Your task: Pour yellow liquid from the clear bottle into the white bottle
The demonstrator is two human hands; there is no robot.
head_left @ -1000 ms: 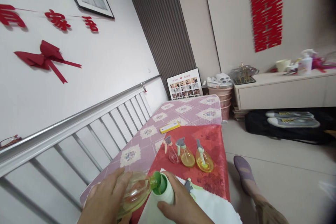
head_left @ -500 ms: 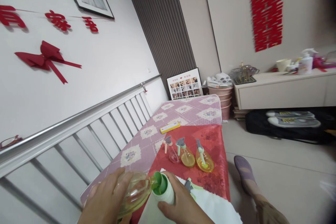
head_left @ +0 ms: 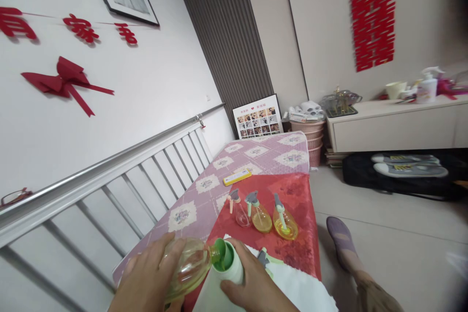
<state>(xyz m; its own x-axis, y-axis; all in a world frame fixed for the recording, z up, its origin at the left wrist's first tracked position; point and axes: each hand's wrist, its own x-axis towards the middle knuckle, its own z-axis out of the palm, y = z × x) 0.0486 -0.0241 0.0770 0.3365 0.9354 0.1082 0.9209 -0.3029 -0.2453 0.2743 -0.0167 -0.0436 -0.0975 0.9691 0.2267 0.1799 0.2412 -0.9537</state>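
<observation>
My left hand [head_left: 148, 270] is closed around a clear bottle [head_left: 192, 265] with yellowish liquid in it, tipped on its side. Its neck rests at the mouth of a pale green-white bottle [head_left: 231, 273], which has a green inside. Around that second bottle my right hand [head_left: 252, 278] is wrapped. Just past the right fingers lies a grey and green spray head [head_left: 266, 259] on a white cloth [head_left: 298, 285]. Beyond stand three clear spray bottles on red cloth: a pink-triggered one [head_left: 242, 214], a green-triggered one [head_left: 261, 218] and one with yellow liquid [head_left: 285, 226].
The red cloth [head_left: 303, 204] covers part of a floral mattress [head_left: 208, 183]. On it lies a yellow box [head_left: 237, 177]. A metal headboard rail [head_left: 153, 156] runs along the left. At right are a white cabinet [head_left: 395, 131], pink baskets [head_left: 313, 141] and a black bag [head_left: 356, 170].
</observation>
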